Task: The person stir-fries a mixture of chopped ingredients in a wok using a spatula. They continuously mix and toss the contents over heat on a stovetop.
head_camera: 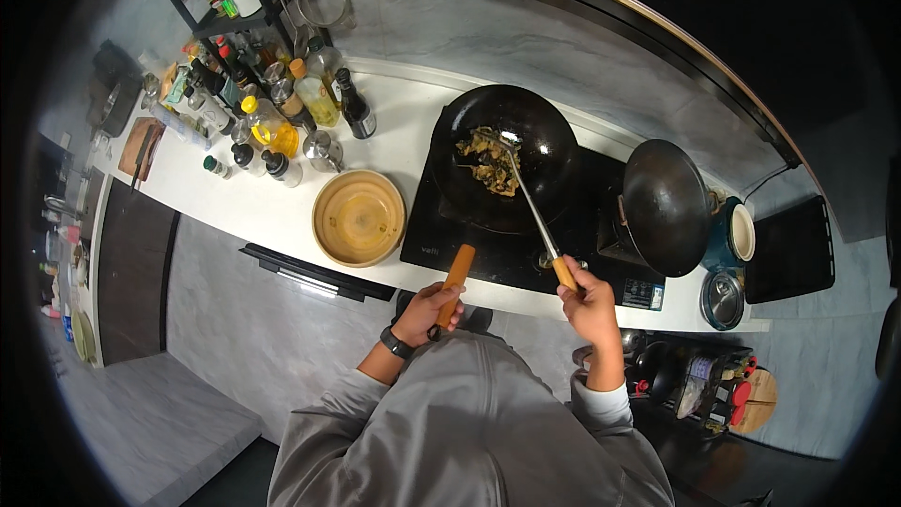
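A black wok [545, 186] sits on the left of the black cooktop [591, 253], with browned food and dark greens [493, 172] in its middle. My right hand [593, 299] grips the wooden end of a long metal cooking spatula [535, 215], whose head rests in the food. Below the front edge of the counter, my left hand [428, 310] is closed around an orange-brown wooden handle [457, 271]; whether it belongs to the wok is hard to tell. Left of the cooktop stands a tan bowl [360, 218] with a little oily residue inside.
Oil and sauce bottles [271, 130] crowd the counter's left part, near a knife on a wooden board [141, 148]. A dark domed wok lid or second wok [665, 208] leans at the right, beside a teal pot [721, 232] and a glass lid [723, 300].
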